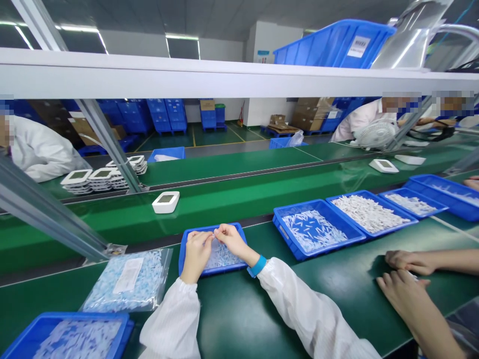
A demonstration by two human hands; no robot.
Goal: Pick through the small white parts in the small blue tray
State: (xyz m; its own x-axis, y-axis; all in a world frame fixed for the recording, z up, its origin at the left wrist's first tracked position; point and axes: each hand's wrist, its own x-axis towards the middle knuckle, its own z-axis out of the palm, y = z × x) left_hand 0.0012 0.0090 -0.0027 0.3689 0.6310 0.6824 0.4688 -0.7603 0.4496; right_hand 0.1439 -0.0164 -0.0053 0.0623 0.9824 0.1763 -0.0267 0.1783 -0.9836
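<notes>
Above a small blue tray (224,271) of tiny pale pieces, my two hands meet with their fingertips pinched close together. My left hand (197,252) is closed, thumb against fingers. My right hand (232,243), with a blue band at the wrist, is pinched too. Whatever sits between the fingertips is too small to make out. Left of the tray lies a clear plastic bag (149,289) of light blue and white pieces with a white label. A blue tray (125,334) of pale flat pieces stands at the lower left.
Blue trays (299,254) of small white parts line the right side. A co-worker's hands (407,279) rest on the green table at right. Beyond, a white device with a screen (165,202) sits on the green conveyor (232,192). A metal post (52,209) slants at left.
</notes>
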